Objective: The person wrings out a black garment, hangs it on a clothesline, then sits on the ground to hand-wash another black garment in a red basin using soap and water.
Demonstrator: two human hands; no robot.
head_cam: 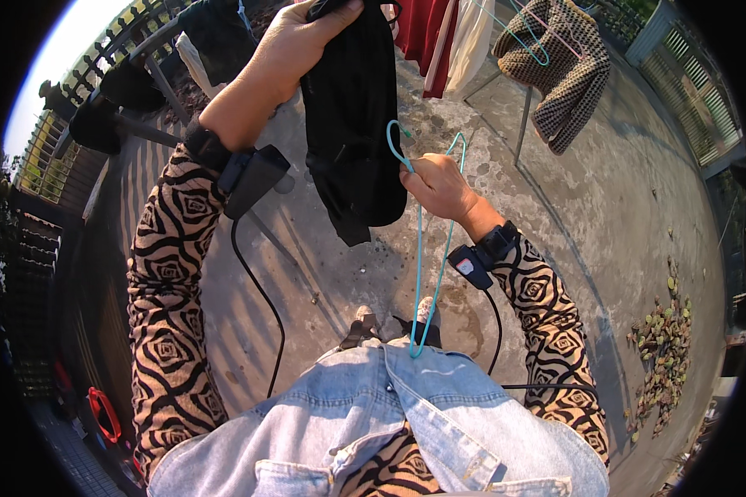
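Observation:
A black garment [354, 130] hangs down from my left hand [295, 50], which grips its upper part near the top edge of the view. My right hand [441, 186] is closed around a turquoise clothes hanger [418, 267] just below its hook. The hanger is turned on its side, with one end pointing down towards my denim vest [373, 385]. Its hook lies close to the right edge of the black garment; whether they touch, I cannot tell. The garment's top and part of my left fingers are cut off or hidden.
Ahead hang a dark red garment [424, 37], a white one [469, 50] and a checked knit garment [553, 68]. Dark items [130, 84] hang on a metal rail at the left. Green pieces [662, 360] lie spread on the concrete at right. Cables run from both wrist devices.

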